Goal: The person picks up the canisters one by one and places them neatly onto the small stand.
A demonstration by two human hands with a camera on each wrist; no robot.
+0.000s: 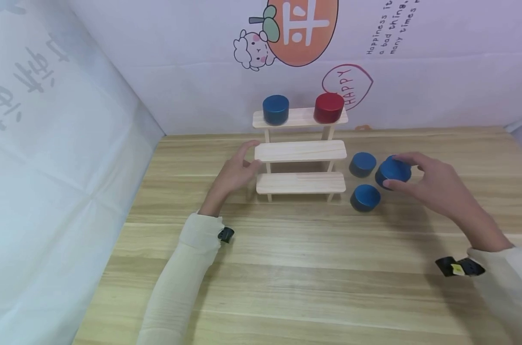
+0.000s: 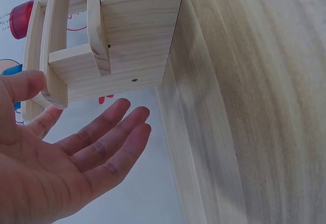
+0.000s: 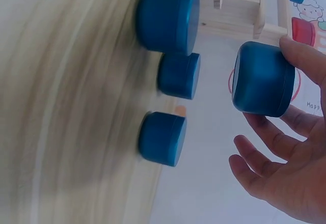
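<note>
We see bright, even, diffuse light in all three views, with no glare. Soft shadows fall on the wooden table [image 1: 312,268] toward 6 o'clock of the stepped shelf [image 1: 301,152] and under both forearms. The head view bows at its edges. In the right wrist view the table streaks with blur at 9 o'clock.

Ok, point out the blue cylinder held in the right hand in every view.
Head: the held blue cylinder sits right of centre, in the right hand, beside the wooden stepped shelf.
Left wrist: not in view; only the shelf and the open left hand show.
Right wrist: upper right, pinched by the fingers.
Shared landmark: the shelf.
</note>
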